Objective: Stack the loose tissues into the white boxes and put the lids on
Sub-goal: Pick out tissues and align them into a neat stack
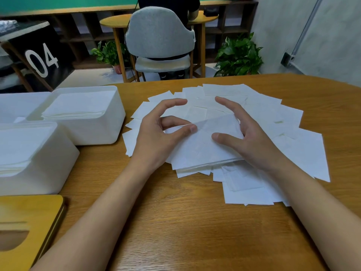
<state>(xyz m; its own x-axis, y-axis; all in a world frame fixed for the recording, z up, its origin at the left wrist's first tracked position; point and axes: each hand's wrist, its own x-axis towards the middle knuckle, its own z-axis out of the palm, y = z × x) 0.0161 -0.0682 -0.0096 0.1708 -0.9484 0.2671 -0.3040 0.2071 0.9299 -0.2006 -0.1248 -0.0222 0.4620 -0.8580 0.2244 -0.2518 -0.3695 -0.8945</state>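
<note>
Loose white tissues (273, 122) lie fanned over the wooden table (185, 222). A small gathered stack of tissues (203, 147) sits on top of the fan, held between both hands. My left hand (156, 137) grips its left edge, thumb on top. My right hand (246, 137) grips the right edge, thumb pressing on top, index finger raised. Two white boxes stand at the left without lids: the far box (101, 132) and the near box (54, 165), each holding a stack of tissues.
A wooden lid with an oval slot (27, 227) lies at the table's near left corner. Another white box or tray (17, 104) sits at the far left. Beyond the table are a grey chair (160, 34), potted plants (240, 55) and a seated person.
</note>
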